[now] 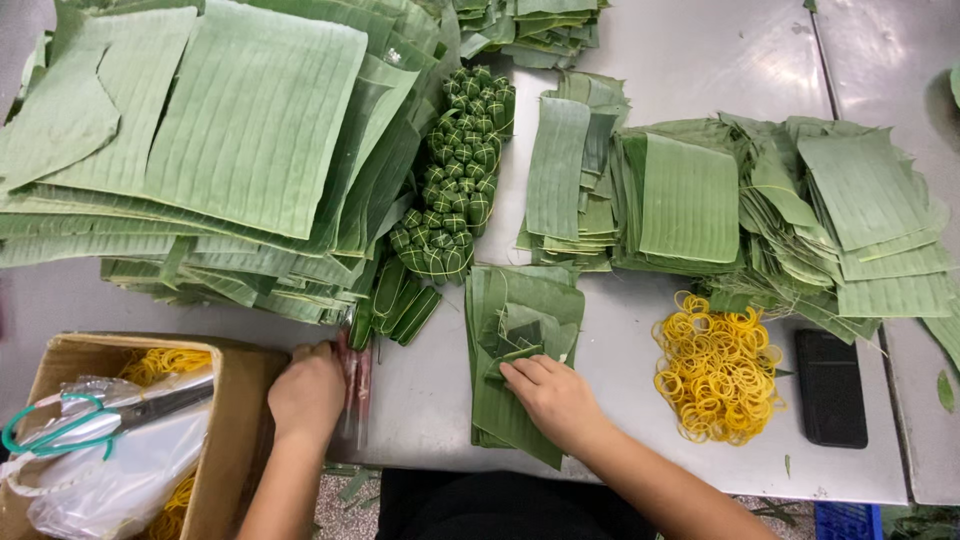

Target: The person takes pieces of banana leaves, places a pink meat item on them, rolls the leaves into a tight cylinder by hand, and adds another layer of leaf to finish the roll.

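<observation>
**Two hands among stacks of banana leaf**

The right hand [553, 397] lies palm down on a narrow pile of folded leaf pieces [520, 340] at the near edge of the metal table [430, 390]. Its fingers are curled, and the fingertips press a small folded leaf on top of that pile; whether they pinch it or only push on it cannot be told. The pile sits at the middle of the table front, between the two hands.

The left hand [308, 392] rests at the table's edge beside a cardboard box [235, 420], its fingers bent over the box's upper corner. Just right of it hangs a thin clear sleeve with reddish contents [352, 390]; whether the hand grips it is not visible.

Counted, one box stands at the lower left. It holds one pair of scissors with teal handles [60, 430], one clear plastic bag [120, 470] and some yellow rubber bands. One loose heap of yellow rubber bands [715, 370] lies right of the working pile, too many to count. One black phone [830, 388] lies face down just beyond the heap.

One big stack of large leaf sheets [220, 130] fills the upper left. Beside it lies one long bundle of small wrapped green parcels [455, 170], packed in rows of three or four. Smaller cut leaf stacks [690, 195] spread across the right, about four in overlapping heaps.
</observation>
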